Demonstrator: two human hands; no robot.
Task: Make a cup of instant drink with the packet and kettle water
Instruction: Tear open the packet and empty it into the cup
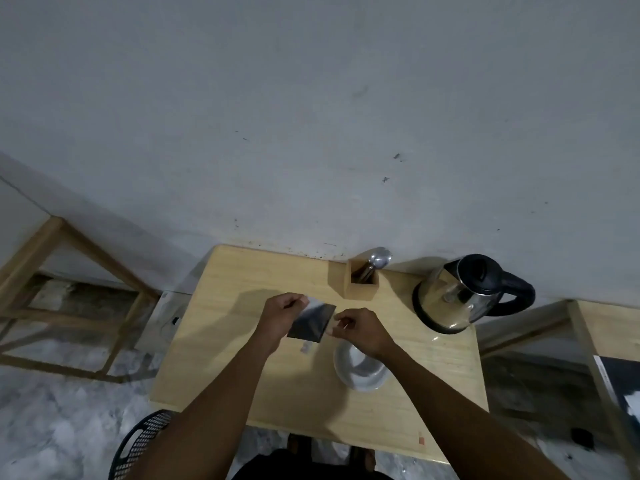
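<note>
I hold a dark, shiny packet (pixel 311 322) above the wooden table (pixel 242 368) with both hands. My left hand (pixel 278 318) pinches its upper left corner, and my right hand (pixel 360 329) pinches its right edge. A white cup (pixel 360 374) stands on the table just below my right hand, partly hidden by the wrist. The steel kettle (pixel 460 297) with a black lid and handle stands at the back right of the table. A small scrap (pixel 305 347) lies on the table under the packet.
A wooden holder (pixel 360 289) with a metal spoon (pixel 377 259) stands at the table's back by the wall. A black perforated basket (pixel 138 445) sits on the floor at the lower left. Wooden frames (pixel 69 306) flank the table on both sides.
</note>
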